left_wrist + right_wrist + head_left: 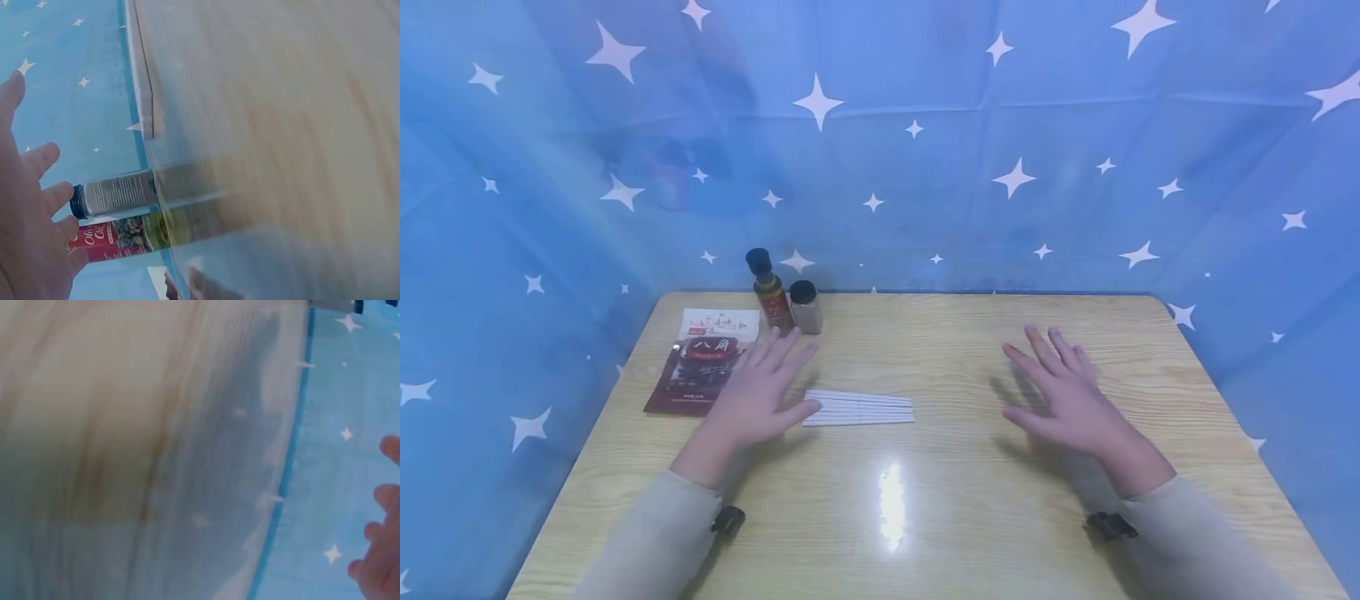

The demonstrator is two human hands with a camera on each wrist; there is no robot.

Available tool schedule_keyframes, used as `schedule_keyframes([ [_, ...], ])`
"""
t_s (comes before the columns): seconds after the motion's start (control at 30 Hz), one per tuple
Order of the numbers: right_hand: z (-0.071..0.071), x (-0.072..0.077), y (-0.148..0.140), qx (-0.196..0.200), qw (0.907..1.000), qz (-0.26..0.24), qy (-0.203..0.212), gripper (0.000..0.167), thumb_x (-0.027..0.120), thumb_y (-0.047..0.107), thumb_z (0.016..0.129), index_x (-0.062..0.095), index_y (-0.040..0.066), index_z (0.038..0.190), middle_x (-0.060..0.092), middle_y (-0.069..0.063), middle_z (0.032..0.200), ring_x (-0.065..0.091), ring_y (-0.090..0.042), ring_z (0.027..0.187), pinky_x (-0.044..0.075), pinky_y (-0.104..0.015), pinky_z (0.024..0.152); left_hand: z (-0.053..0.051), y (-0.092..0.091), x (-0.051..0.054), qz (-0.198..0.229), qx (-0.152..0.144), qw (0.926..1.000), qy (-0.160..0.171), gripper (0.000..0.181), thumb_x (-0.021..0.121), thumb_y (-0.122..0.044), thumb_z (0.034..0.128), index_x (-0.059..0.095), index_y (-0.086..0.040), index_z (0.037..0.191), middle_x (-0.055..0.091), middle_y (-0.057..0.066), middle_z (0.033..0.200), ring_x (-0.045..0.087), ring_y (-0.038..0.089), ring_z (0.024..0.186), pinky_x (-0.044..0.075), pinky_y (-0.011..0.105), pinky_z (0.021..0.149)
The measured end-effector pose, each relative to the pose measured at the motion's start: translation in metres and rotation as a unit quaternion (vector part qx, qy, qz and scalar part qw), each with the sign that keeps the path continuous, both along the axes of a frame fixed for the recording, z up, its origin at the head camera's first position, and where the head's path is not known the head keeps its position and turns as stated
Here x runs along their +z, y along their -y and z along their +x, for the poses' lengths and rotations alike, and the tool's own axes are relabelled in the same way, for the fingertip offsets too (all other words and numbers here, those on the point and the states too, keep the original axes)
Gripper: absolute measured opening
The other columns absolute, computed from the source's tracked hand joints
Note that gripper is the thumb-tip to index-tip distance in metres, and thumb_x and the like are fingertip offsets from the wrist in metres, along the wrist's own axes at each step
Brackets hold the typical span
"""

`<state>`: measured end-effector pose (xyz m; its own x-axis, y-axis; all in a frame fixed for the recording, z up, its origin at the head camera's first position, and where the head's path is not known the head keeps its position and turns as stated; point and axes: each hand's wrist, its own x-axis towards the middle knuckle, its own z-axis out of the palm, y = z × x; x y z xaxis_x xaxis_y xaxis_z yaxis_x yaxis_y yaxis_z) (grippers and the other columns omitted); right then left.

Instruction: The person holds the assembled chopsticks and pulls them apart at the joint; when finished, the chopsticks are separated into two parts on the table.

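Observation:
My left hand (pixel 763 392) hovers over the table with its fingers spread and nothing in them. It partly covers a dark red packet (pixel 681 392) with a picture and large lettering. Just right of its thumb lie several slim white strips (pixel 865 410), side by side. Beyond its fingertips stand a small olive oil bottle (pixel 771 302) with a black cap and red label, and a clear jar (pixel 807 315) with a black lid. The left wrist view shows the jar (pixel 119 192) and bottle (pixel 115 237) past the fingers. My right hand (pixel 1063 404), also spread, holds nothing above the table's right side.
A white label or sheet (pixel 722 321) with red print shows at the packet's upper end. The light wooden table (pixel 955 500) ends at a blue star-patterned cloth (pixel 925 167) behind and at both sides. A dark strap piece (pixel 1108 525) sits at the right sleeve.

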<state>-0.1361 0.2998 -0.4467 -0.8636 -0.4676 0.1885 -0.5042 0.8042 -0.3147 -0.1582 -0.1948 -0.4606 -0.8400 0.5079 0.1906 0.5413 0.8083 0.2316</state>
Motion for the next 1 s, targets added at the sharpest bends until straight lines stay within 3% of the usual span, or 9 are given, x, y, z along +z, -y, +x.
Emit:
schedule_keyframes([
  [0.17,-0.008,-0.007,0.017,-0.002,0.9996,-0.014,0.025,0.088,0.073,0.053,0.097,0.035,0.017,0.168,0.013,-0.016,0.177,0.001,-0.047,0.161,0.002,-0.078,0.119,-0.005,-0.005,-0.008,0.02,-0.012,0.9997,-0.001,0.083,0.061,-0.061,0.1005,0.038,-0.016,0.166,0.029,0.019,0.172,0.023,0.05,0.157,0.019,0.072,0.122],
  [0.27,-0.016,-0.01,0.031,0.0,0.9994,-0.021,0.028,0.087,0.073,0.054,0.097,0.036,0.018,0.167,0.017,-0.015,0.177,0.004,-0.046,0.161,0.006,-0.079,0.119,-0.006,-0.008,-0.01,0.034,-0.014,0.9993,0.005,0.082,0.066,-0.057,0.0999,0.042,-0.012,0.164,0.034,0.022,0.169,0.027,0.05,0.155,0.02,0.069,0.123],
  [0.5,-0.029,-0.02,0.066,-0.006,0.9983,-0.046,0.036,0.07,0.07,0.045,0.101,0.053,0.003,0.154,0.039,-0.019,0.168,0.022,-0.049,0.157,0.013,-0.069,0.123,-0.002,-0.02,-0.013,0.065,-0.008,0.9972,0.035,0.064,0.075,-0.039,0.0988,0.058,-0.005,0.15,0.049,0.022,0.16,0.041,0.046,0.149,0.03,0.064,0.121],
  [0.8,-0.028,-0.036,0.119,0.015,0.9929,-0.102,0.059,0.041,0.073,0.031,0.1,0.073,0.003,0.13,0.065,-0.017,0.144,0.045,-0.045,0.145,0.027,-0.06,0.123,0.008,-0.028,-0.027,0.121,0.001,0.9899,0.073,0.041,0.068,-0.023,0.1037,0.067,-0.003,0.14,0.057,0.021,0.152,0.049,0.042,0.143,0.033,0.06,0.121],
  [1.0,-0.019,-0.054,0.149,0.006,0.9889,-0.139,0.052,0.031,0.072,0.029,0.098,0.078,0.008,0.12,0.067,-0.014,0.141,0.055,-0.039,0.136,0.034,-0.06,0.119,0.01,-0.039,-0.038,0.123,0.003,0.9872,0.102,0.04,0.066,-0.025,0.1052,0.068,-0.005,0.139,0.058,0.018,0.151,0.048,0.04,0.145,0.03,0.058,0.123],
])
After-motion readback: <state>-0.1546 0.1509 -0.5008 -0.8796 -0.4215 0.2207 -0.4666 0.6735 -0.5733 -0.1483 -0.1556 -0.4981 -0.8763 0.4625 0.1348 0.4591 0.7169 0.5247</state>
